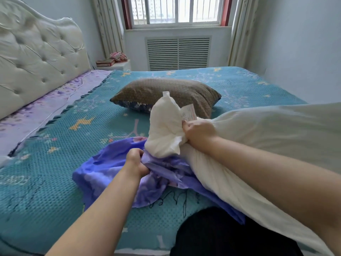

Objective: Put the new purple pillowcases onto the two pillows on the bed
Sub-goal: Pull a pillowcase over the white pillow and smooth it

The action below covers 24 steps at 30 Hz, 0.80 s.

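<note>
While my left hand (137, 161) clamps the crumpled purple floral pillowcase (110, 174) on the teal bed (46, 182) to open it, my right hand (198, 133) squeezes the bare white pillow's (166, 126) end, to feed it inside.

Soft window (176, 10) daylight, warped edges

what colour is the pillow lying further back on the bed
The far pillow is brown with a fine speckled pattern, dark blue floral underneath; seen in the head view.
</note>
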Motion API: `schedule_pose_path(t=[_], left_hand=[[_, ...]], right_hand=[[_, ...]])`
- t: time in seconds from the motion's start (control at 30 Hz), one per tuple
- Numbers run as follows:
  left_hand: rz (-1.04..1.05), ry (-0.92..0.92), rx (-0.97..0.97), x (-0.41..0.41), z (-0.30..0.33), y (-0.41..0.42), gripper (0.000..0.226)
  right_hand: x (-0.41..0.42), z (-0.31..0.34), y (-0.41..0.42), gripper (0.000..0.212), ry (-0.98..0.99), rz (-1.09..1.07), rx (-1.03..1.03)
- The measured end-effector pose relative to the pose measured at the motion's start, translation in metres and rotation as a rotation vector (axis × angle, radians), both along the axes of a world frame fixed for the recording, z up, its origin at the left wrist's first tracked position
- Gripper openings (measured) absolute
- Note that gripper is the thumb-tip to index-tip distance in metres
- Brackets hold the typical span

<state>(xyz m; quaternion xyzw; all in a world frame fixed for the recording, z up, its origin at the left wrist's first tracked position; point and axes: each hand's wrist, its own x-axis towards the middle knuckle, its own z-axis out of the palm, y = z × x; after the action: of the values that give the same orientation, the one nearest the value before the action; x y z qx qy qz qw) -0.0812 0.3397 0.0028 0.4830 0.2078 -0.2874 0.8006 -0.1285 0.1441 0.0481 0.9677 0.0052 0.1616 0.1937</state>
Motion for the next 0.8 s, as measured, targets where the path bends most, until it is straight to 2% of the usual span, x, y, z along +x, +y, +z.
schedule_pose_path(t=[0.17,0.23,0.33,0.4,0.5,0.53,0.63,0.73,0.8], left_hand=[[0.013,0.045,0.015,0.0,-0.005,0.008,0.037],[0.011,-0.031,0.017,0.011,-0.007,0.011,0.028],[0.051,-0.264,-0.006,0.028,-0.004,0.007,0.02],[0.052,-0.362,0.055,0.032,0.004,0.001,0.021],[0.019,-0.543,0.399,0.032,0.014,-0.002,0.022],[0.006,-0.531,0.464,0.034,0.012,-0.001,0.023],[-0.041,-0.298,0.343,0.036,0.007,0.012,0.033],[-0.214,-0.213,0.369,0.036,0.009,0.028,0.025],[-0.336,-0.21,0.275,0.027,0.017,0.029,0.034]], right_hand=[[-0.013,-0.046,0.026,0.057,0.071,-0.132,0.063],[-0.007,-0.047,0.025,0.059,0.126,-0.179,0.132],[-0.014,-0.043,0.022,0.057,0.127,-0.211,0.15],[-0.024,-0.053,0.022,0.059,0.009,-0.154,0.047],[-0.032,-0.073,0.028,0.044,-0.149,-0.066,-0.031],[-0.033,-0.079,0.029,0.041,-0.153,-0.037,-0.005],[-0.043,-0.079,0.041,0.045,-0.195,0.008,0.032],[-0.043,-0.077,0.044,0.026,-0.169,0.005,0.039],[-0.038,-0.069,0.037,0.018,-0.165,-0.061,0.067]])
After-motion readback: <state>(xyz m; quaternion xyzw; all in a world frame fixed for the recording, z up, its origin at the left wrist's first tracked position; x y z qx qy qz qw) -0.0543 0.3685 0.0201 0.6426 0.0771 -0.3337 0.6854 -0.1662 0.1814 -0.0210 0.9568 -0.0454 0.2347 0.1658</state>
